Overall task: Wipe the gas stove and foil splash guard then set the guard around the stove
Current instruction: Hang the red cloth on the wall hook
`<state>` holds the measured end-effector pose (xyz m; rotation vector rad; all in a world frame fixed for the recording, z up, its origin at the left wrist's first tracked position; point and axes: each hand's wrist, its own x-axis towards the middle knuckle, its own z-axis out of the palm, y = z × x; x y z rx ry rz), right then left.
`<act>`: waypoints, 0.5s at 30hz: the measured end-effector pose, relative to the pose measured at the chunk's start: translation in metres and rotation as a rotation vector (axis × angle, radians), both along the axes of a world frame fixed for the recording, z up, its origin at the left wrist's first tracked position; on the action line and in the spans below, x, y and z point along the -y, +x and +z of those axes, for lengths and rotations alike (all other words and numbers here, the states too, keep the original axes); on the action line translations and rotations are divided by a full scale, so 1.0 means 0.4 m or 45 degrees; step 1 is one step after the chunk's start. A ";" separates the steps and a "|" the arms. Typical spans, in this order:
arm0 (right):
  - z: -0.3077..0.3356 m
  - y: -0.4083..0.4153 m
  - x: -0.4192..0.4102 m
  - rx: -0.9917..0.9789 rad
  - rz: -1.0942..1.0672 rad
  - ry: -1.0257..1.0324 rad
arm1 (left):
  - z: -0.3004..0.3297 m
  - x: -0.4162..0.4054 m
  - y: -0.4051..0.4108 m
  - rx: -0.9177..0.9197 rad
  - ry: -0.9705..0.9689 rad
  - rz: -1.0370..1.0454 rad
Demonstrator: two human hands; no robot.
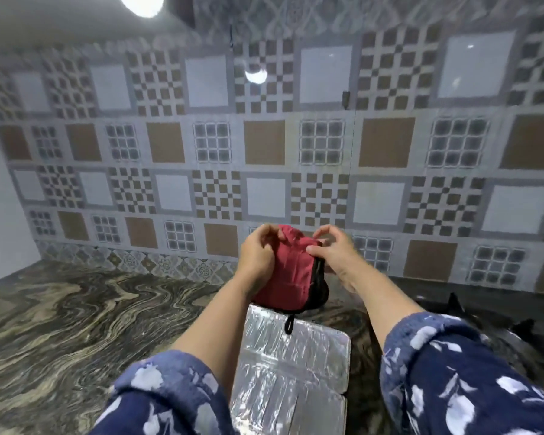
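- Hands first: left hand [258, 255] and right hand [333, 252] are both raised in front of the patterned tile wall [264, 142], working the same red cloth with black trim and a black hanging loop [291, 274].
- Left fingers are curled and pinched on the cloth's upper left edge; right thumb and fingers are pinched on its upper right edge beside the black trim. Cloth is bunched between them, held in the air, lower part hanging just above the far end of the guard.
- Silver foil splash guard, folded flat into panels [296, 365], lies on the dark swirled stone counter [76, 324] between the two forearms. It is not standing, and nothing is enclosed by it.
- Gas stove: only a dark surface with black pan-support prongs [471, 312] shows at the right edge, partly behind the blue floral sleeve [453, 372]. Too little is visible to say whether it is clean.
- Cloth touches neither guard nor stove at this instant.
- Judgement on progress: the hands appear to be folding or readying the cloth, so wiping is either not begun or between passes; I cannot tell which from the foil's surface, which is shiny and creased.
- Remaining, as judged: the wiping itself, unfolding the guard, standing it up around the stove.
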<state>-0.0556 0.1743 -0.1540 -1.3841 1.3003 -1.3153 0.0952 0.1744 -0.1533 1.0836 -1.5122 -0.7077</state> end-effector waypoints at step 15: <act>0.441 -0.218 0.394 -0.677 -0.633 -0.881 | 0.408 0.371 -0.256 0.090 -0.478 0.006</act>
